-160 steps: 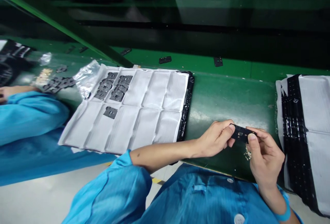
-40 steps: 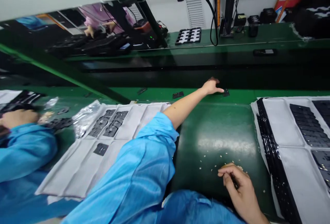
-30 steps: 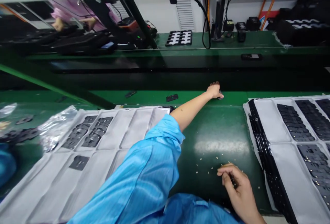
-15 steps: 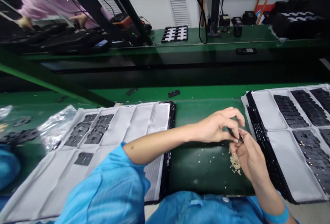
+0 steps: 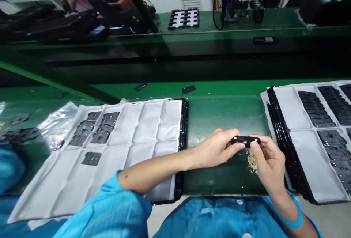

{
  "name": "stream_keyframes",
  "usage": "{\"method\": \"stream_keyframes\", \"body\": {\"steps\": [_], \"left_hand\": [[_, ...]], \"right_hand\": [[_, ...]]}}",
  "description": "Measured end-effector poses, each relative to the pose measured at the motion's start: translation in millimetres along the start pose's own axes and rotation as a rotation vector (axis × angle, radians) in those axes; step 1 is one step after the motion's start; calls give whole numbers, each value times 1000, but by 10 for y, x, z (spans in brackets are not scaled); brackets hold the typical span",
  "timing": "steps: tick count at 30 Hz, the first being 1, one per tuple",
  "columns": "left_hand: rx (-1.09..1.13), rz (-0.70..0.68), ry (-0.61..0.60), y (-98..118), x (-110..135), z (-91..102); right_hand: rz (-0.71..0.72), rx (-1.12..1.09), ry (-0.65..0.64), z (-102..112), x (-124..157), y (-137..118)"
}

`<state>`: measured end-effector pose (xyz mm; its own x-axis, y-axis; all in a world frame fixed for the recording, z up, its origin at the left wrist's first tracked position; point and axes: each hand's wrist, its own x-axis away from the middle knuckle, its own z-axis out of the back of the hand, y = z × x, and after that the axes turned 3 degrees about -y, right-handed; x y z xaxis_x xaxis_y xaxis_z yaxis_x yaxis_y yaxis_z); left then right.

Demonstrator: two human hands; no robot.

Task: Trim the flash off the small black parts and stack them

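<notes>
A small black plastic part (image 5: 245, 140) with pale pads at both ends is held level between my two hands over the green bench. My left hand (image 5: 216, 148) pinches its left end between thumb and fingers. Thumb and fingers of my right hand (image 5: 267, 157) close on its right end. Below it, by my right hand, lies a small heap of tiny cream-coloured pieces (image 5: 252, 163). To the left is a tray (image 5: 148, 157) lined in white with several flat black parts (image 5: 102, 135). Another such tray (image 5: 294, 115) on the right holds rows of similar parts (image 5: 315, 108).
A clear plastic bag (image 5: 59, 124) lies beyond the left tray, near loose black parts (image 5: 20, 135). Two black pieces (image 5: 188, 89) lie on the bench's far strip. A green post (image 5: 90, 90) slants across the left. Another person's hand (image 5: 68, 0) shows at the upper left.
The black part, earlier mostly hidden in my fingers, is now turned lengthwise and in plain sight. My hands have moved apart to its two ends. The view has tilted slightly downward.
</notes>
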<state>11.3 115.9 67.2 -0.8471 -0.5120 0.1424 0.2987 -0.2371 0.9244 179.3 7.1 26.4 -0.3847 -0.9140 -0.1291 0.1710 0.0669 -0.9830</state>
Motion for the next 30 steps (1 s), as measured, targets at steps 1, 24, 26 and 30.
{"method": "stream_keyframes", "body": {"steps": [1,24,26,30], "left_hand": [[-46,-7,18,7,5,2],[-113,72,4,-51,55,-117],[-112,75,17,-57,51,-116],[-126,69,15,-53,46,-112]], "right_hand": [[5,-9,-9,3,-2,-3],[49,-27,-29,-54,-53,108],[45,-43,-50,-39,-30,138],[14,-66,-116,11,-7,199]]}}
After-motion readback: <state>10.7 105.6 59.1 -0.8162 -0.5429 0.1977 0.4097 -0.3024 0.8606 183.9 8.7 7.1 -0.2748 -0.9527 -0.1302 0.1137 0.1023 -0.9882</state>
